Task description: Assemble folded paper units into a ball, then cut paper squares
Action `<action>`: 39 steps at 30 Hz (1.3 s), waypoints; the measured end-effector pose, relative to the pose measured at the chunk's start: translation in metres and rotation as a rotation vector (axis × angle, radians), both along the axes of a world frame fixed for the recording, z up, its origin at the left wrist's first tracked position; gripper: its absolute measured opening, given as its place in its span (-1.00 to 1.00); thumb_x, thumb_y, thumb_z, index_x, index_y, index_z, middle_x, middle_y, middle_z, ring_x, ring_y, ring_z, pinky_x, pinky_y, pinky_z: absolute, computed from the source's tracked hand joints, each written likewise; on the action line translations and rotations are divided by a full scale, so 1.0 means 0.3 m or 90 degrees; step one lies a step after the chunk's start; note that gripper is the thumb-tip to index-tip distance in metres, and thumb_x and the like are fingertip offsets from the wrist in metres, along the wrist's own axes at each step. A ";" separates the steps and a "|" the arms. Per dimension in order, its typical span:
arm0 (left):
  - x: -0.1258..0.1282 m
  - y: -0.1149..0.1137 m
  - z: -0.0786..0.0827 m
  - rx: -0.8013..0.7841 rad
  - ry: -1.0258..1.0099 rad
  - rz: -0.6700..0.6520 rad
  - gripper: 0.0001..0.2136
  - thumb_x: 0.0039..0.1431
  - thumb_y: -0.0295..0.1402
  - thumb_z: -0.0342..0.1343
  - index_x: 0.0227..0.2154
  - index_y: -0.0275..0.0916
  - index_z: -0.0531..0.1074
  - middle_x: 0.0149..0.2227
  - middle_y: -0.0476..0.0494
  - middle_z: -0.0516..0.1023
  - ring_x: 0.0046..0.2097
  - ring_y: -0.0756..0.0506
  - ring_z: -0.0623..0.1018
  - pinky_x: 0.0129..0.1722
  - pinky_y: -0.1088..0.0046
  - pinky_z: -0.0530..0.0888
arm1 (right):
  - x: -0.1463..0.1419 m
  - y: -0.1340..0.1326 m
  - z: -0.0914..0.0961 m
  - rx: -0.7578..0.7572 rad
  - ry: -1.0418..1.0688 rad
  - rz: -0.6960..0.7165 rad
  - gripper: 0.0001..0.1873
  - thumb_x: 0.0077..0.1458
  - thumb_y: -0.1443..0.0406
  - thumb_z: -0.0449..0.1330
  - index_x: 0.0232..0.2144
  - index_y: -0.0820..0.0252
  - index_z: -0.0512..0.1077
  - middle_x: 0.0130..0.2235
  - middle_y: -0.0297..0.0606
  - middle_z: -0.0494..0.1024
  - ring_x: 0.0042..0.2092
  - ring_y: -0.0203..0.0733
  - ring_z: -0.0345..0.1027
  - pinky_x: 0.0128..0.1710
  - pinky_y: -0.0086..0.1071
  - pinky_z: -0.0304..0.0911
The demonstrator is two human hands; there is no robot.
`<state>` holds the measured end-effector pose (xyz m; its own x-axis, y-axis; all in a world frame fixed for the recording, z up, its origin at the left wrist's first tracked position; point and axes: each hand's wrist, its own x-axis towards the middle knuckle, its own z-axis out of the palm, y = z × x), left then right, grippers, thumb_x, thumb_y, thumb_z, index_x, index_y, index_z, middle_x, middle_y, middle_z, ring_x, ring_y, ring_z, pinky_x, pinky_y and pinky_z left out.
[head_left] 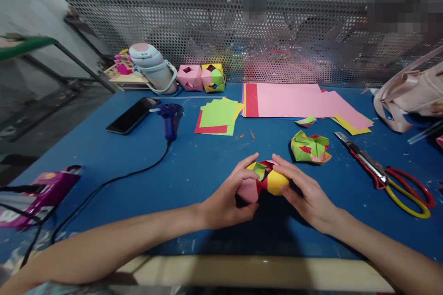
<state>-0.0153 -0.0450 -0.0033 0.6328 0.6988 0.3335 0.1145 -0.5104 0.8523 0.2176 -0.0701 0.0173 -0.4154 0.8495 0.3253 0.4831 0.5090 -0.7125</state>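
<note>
Nearest me, a pale wooden edge (242, 269) is running along the front of the blue bench (166, 221), both forearms crossing it. Just beyond, I am holding a paper ball (275, 183) in pink, yellow, green and red between two hands, near the front middle. The left hand (226, 199) is pinching its left side, fingers over the top, thumb underneath; the right hand (309, 198) is pinching the yellow right side, fingertips above, thumb low. Whether the ball is touching the bench, I cannot tell.

Far left, a purple packet (51, 189) is lying by a black cord (114, 180). On the right, a knife (367, 161) is overlapping scissors (388, 189), their red and yellow loops pointing my way. Beyond the right hand, an open green-and-red form (313, 145) is resting, a small folded piece (306, 121) just behind it.

Farther out: the blue glue gun (169, 120) is lying beside a dark phone (130, 117); small sheets (218, 114) are piling loosely near the centre; larger pink-topped sheets (289, 100) are spreading to their right. Along the back, a flask (154, 69) is standing beside a pink ball (189, 77), which is adjoining a patchwork ball (213, 77). A pale bag (418, 90) is sitting at far right. Perforated mesh (207, 14) is closing off the rear.
</note>
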 end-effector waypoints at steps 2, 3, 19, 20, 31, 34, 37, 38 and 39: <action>-0.004 0.001 -0.001 -0.014 -0.012 -0.007 -0.54 0.04 -0.57 0.13 -0.01 -0.15 0.18 0.33 -0.38 -0.03 0.36 -0.32 0.03 0.23 -0.02 0.17 | 0.001 0.000 0.004 -0.001 0.002 0.001 -0.58 0.29 0.23 0.03 0.18 0.06 0.25 0.26 -0.09 0.26 0.26 -0.06 0.15 0.20 -0.07 0.18; -0.006 0.002 -0.002 -0.021 -0.016 -0.010 -0.55 0.05 -0.55 0.13 -0.01 -0.15 0.18 0.33 -0.38 -0.04 0.36 -0.31 0.03 0.22 -0.01 0.17 | 0.001 0.000 0.006 -0.001 0.003 0.001 -0.58 0.29 0.23 0.03 0.18 0.06 0.25 0.26 -0.09 0.26 0.26 -0.06 0.15 0.20 -0.07 0.18; -0.012 0.006 0.003 -0.032 -0.039 -0.033 -0.57 0.12 -0.52 0.11 0.01 -0.12 0.14 0.34 -0.37 -0.08 0.36 -0.32 0.01 0.23 -0.02 0.17 | 0.000 0.000 -0.002 -0.019 0.022 -0.006 -0.59 0.30 0.22 0.01 0.18 0.04 0.24 0.27 -0.11 0.25 0.26 -0.08 0.13 0.21 -0.09 0.17; -0.010 0.006 0.003 -0.027 -0.038 -0.034 -0.57 0.12 -0.52 0.12 0.01 -0.12 0.14 0.34 -0.36 -0.08 0.36 -0.32 0.01 0.23 -0.02 0.16 | -0.001 0.000 -0.001 -0.014 0.022 -0.004 -0.59 0.30 0.22 0.01 0.18 0.05 0.24 0.27 -0.10 0.25 0.27 -0.08 0.13 0.21 -0.09 0.17; 0.008 0.006 -0.018 0.046 -0.014 -0.021 -0.49 0.12 -0.54 0.11 0.09 -0.12 0.10 0.34 -0.38 -0.08 0.38 -0.28 -0.05 0.25 -0.03 0.15 | -0.003 -0.005 -0.010 -0.015 0.014 0.006 -0.58 0.32 0.21 -0.01 0.20 0.06 0.21 0.28 -0.09 0.23 0.28 -0.08 0.11 0.21 -0.09 0.17; 0.011 0.004 -0.016 0.079 -0.004 -0.017 -0.46 0.11 -0.57 0.11 0.11 -0.11 0.08 0.34 -0.39 -0.11 0.38 -0.30 -0.07 0.24 -0.03 0.16 | -0.003 -0.005 -0.014 -0.018 0.011 0.006 -0.57 0.32 0.21 -0.01 0.20 0.07 0.21 0.28 -0.10 0.22 0.28 -0.08 0.11 0.21 -0.08 0.17; 0.013 0.002 -0.014 0.100 0.016 -0.001 -0.46 0.10 -0.59 0.10 0.11 -0.13 0.09 0.35 -0.40 -0.13 0.38 -0.31 -0.06 0.23 -0.03 0.20 | -0.003 -0.003 -0.016 -0.015 0.016 0.013 -0.58 0.32 0.21 -0.01 0.19 0.09 0.21 0.28 -0.07 0.22 0.28 -0.09 0.10 0.21 -0.08 0.16; 0.013 0.002 -0.013 0.106 0.021 0.002 -0.46 0.10 -0.59 0.10 0.11 -0.13 0.10 0.34 -0.40 -0.13 0.38 -0.31 -0.06 0.22 -0.03 0.21 | -0.003 -0.003 -0.017 -0.015 0.018 0.016 -0.58 0.31 0.21 0.00 0.19 0.10 0.21 0.28 -0.07 0.21 0.28 -0.09 0.10 0.22 -0.09 0.16; 0.013 0.001 -0.013 0.112 0.025 0.004 -0.46 0.10 -0.59 0.09 0.11 -0.13 0.10 0.34 -0.39 -0.11 0.38 -0.31 -0.06 0.22 -0.03 0.21 | -0.003 -0.002 -0.017 -0.018 0.019 0.017 -0.58 0.32 0.22 0.00 0.19 0.09 0.21 0.28 -0.07 0.21 0.28 -0.10 0.10 0.22 -0.09 0.15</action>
